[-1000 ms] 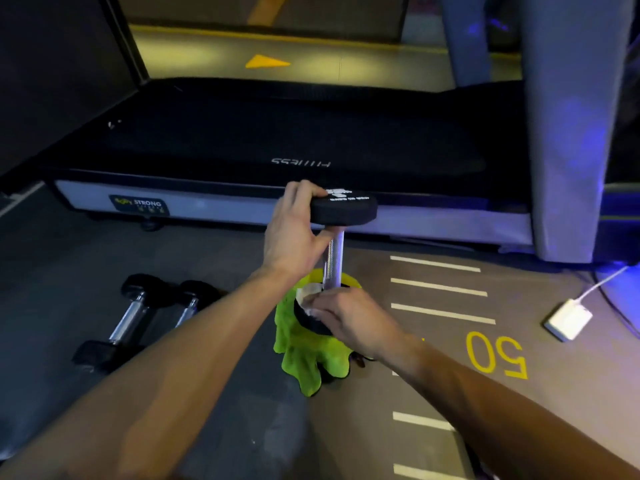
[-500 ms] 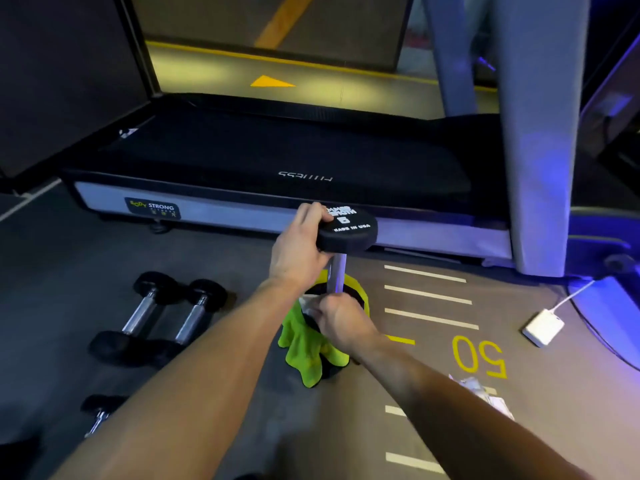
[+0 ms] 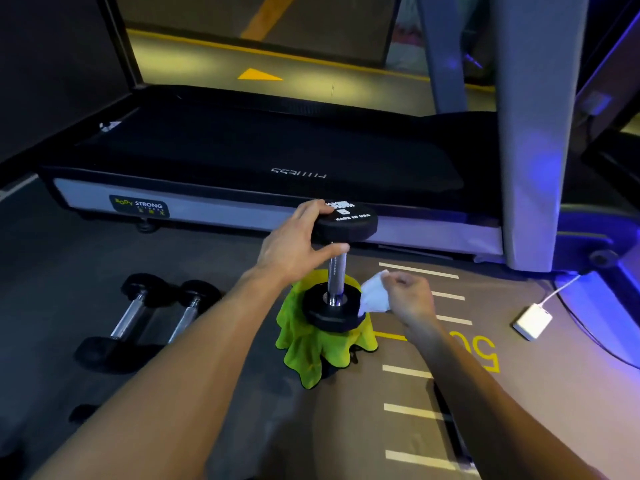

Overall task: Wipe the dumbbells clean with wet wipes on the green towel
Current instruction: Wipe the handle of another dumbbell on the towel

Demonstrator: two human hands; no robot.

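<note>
One black rubber-headed dumbbell w/ a knurled chrome handle [image 3: 336, 271] stands upright on the crumpled lime-green towel [image 3: 313, 351], bottom head resting on the cloth, top head up near the treadmill edge. Standing it on end looks deliberate: the towel keeps the rubber off the floor, and the vertical pose exposes the shaft and head rims all round, so a wipe can reach them w/o rolling the weight.

Left hand [image 3: 294, 247] steadies it at the top: fingers curl over the near rim of the upper head, thumb hooks underneath toward the shaft, so the head is pinched between them. Grip is only partly closed, more a brace than a full wrap; prob. enough to stop tipping while the other hand rubs.

Right hand [image 3: 407, 297] sits just right of the lower head, fingers curled together around a scrunched white wet wipe [image 3: 375, 296]. The wipe's free end hangs toward the lower head's right edge; can't tell if it's actually touching the rubber. Hand itself is clear of the dumbbell.

Judging by that, the step in hand is wiping the lower head or shaft, w/ the wipe between strokes.

Two more black-headed chrome dumbbells [image 3: 152, 320] lie on their sides on the dark floor to the left, off the towel, presumably waiting or done; can't say which. A small white charger block w/ cable [image 3: 532, 322] lies on the floor to the right, well apart.
</note>
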